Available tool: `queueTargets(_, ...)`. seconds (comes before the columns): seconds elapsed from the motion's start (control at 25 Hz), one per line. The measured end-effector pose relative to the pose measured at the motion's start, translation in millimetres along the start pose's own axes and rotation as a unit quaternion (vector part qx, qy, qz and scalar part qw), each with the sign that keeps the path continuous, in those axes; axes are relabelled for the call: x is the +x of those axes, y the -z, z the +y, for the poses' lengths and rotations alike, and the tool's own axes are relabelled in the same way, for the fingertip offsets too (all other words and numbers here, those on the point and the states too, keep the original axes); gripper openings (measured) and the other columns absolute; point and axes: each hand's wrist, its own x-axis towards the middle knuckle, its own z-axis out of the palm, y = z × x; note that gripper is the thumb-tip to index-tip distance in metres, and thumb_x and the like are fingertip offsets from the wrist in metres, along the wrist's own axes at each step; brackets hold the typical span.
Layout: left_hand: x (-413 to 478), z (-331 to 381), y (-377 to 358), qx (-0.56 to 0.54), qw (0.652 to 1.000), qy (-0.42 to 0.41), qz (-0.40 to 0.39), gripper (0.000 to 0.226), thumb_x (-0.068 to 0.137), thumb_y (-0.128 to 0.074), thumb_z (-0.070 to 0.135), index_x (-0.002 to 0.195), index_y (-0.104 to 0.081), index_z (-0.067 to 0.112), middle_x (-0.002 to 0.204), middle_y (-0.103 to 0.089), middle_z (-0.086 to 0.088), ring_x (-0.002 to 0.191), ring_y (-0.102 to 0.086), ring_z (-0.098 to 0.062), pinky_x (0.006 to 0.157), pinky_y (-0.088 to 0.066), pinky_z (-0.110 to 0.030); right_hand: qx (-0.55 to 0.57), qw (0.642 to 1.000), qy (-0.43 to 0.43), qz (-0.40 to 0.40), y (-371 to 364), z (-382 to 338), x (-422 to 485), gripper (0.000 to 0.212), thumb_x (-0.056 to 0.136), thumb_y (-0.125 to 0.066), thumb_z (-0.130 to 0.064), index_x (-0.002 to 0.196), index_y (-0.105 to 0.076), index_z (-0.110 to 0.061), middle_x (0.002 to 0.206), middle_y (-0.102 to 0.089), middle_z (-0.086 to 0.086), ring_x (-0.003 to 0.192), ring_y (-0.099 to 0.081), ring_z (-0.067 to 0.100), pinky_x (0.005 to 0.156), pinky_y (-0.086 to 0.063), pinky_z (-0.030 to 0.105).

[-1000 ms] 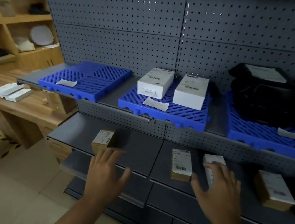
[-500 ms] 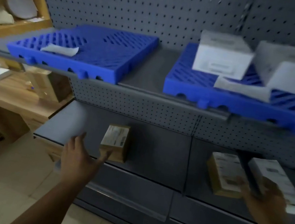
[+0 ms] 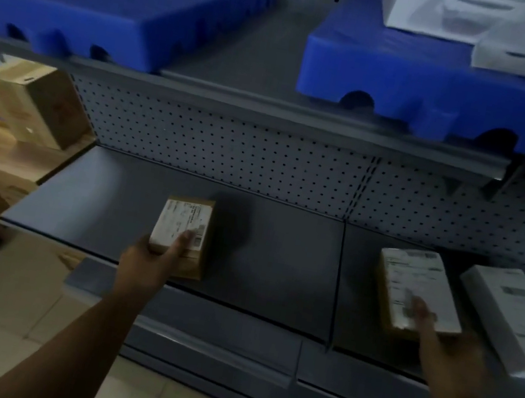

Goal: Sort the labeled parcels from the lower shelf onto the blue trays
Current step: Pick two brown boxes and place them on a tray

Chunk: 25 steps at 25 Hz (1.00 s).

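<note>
Pickup step: left hand (image 3: 153,260), fingers (image 3: 185,239) curled round the left parcel (image 3: 186,221) at the near edge of the lower shelf (image 3: 277,270); right hand (image 3: 436,335) on the next parcel (image 3: 416,287), grip unclear; next, likely: lift to a blue tray (image 3: 117,18).

— What colour are the trays?
— The left tray (image 3: 124,2) at ten o'clock and the right tray (image 3: 397,68) at one o'clock are the same bright blue. The left one is ribbed with rows of slots.
— And behind them?
— The back panel (image 3: 228,144) is grey, dotted with an even grid of small dark holes. The lower shelf (image 3: 262,251) is plain dark grey.
— The parcels?
— The left parcel (image 3: 184,234) at six o'clock is brown cardboard with a white label in fine black print, and the middle parcel (image 3: 419,291) at four o'clock is the same. The right parcel (image 3: 509,316) is white with grey print. The floor (image 3: 9,313) at seven o'clock is pale beige tile.
</note>
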Motion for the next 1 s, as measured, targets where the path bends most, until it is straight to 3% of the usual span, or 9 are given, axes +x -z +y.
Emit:
queueTargets(0.08,-13.6,1.7,-4.5,-0.028,1.000,-0.010,0.000,0.068,0.077,-0.068,0.069,0.125,-0.062,0.021,0.109,-0.073,0.001,0.097,-0.072,-0.015,0.077,-0.059,-0.029,0.033,0.999,0.027,-0.019,-8.9,-2.8,-14.4,0.074,0.070,-0.066,-0.078,0.115,-0.072,-0.019,0.082,-0.067,-0.022,0.081,-0.069,0.013,0.081,-0.050,0.022)
queueTargets(0.16,-26.2,5.6,-5.4,-0.053,0.998,-0.021,0.005,0.063,0.080,-0.068,0.062,0.126,-0.062,0.021,0.112,-0.074,0.000,0.097,-0.072,-0.012,0.076,-0.060,-0.025,0.066,0.996,0.054,-0.003,-14.3,-14.5,-25.7,0.068,0.076,-0.070,-0.067,0.126,-0.069,-0.021,0.097,-0.074,-0.012,0.095,-0.072,0.018,0.089,-0.056,0.031)
queueTargets(0.24,-38.4,14.6,-1.8,-0.092,0.996,-0.011,0.004,0.058,0.081,-0.071,0.055,0.125,-0.064,0.017,0.112,-0.075,-0.002,0.099,-0.073,-0.015,0.084,-0.062,-0.035,0.085,0.994,0.067,-0.023,-20.0,-29.8,-39.6,0.060,0.081,-0.074,-0.058,0.129,-0.068,-0.021,0.112,-0.076,0.001,0.105,-0.072,0.023,0.096,-0.058,0.044)
queueTargets(0.36,-63.4,34.7,17.4,-0.138,0.990,0.011,0.011,0.052,0.083,-0.074,0.047,0.124,-0.066,0.017,0.113,-0.076,-0.005,0.102,-0.074,-0.023,0.092,-0.060,-0.050,0.103,0.989,0.084,-0.064,-29.2,-70.2,-78.9,0.048,0.080,-0.074,-0.057,0.116,-0.075,-0.025,0.101,-0.077,-0.009,0.094,-0.073,0.011,0.090,-0.058,0.037)
queueTargets(0.48,-89.4,52.2,49.7,-0.138,0.989,0.003,0.048,0.043,0.082,-0.075,0.054,0.116,-0.065,0.031,0.108,-0.077,0.003,0.097,-0.076,-0.014,0.080,-0.063,-0.035,0.110,0.985,0.077,-0.104,-33.8,-101.3,-107.0,0.041,0.082,-0.074,-0.059,0.109,-0.076,-0.029,0.093,-0.075,-0.016,0.090,-0.072,0.009,0.084,-0.058,0.035)
queueTargets(0.56,-106.5,60.2,78.2,-0.149,0.986,0.006,0.078,0.042,0.081,-0.076,0.055,0.113,-0.067,0.031,0.103,-0.078,0.006,0.093,-0.075,-0.008,0.076,-0.060,-0.027,0.086,0.985,0.077,-0.130,-34.6,-121.7,-127.7,0.039,0.081,-0.071,-0.063,0.102,-0.073,-0.030,0.087,-0.071,-0.019,0.083,-0.070,0.009,0.075,-0.054,0.031)
queueTargets(0.76,-150.1,56.7,152.9,-0.142,0.972,0.030,0.183,0.037,0.082,-0.071,0.063,0.109,-0.066,0.038,0.099,-0.077,0.012,0.087,-0.073,-0.002,0.070,-0.055,-0.029,0.093,0.962,0.064,-0.250,-42.7,-171.6,-192.9,0.026,0.080,-0.078,-0.056,0.085,-0.065,-0.033,0.078,-0.068,-0.018,0.054,-0.064,-0.011,0.037,-0.040,0.006)
queueTargets(0.88,-171.8,55.6,191.8,-0.137,0.957,0.052,0.251,0.048,0.076,-0.062,0.075,0.112,-0.061,0.043,0.098,-0.074,0.017,0.090,-0.069,-0.003,0.070,-0.052,-0.029,0.084,0.939,0.099,-0.319,-48.6,-200.9,-241.5,0.027,0.079,-0.079,-0.055,0.083,-0.068,-0.031,0.079,-0.072,-0.014,0.058,-0.067,-0.006,0.043,-0.047,0.011)
queueTargets(1.0,-183.8,63.3,231.2,-0.139,0.934,0.061,0.322,0.046,0.084,-0.060,0.068,0.120,-0.060,0.040,0.107,-0.073,0.006,0.096,-0.068,-0.014,0.083,-0.057,-0.042,0.103,0.912,0.135,-0.375,-54.3,-232.1,-292.5,0.030,0.080,-0.078,-0.056,0.089,-0.073,-0.027,0.083,-0.078,-0.010,0.066,-0.073,-0.002,0.053,-0.059,0.020)
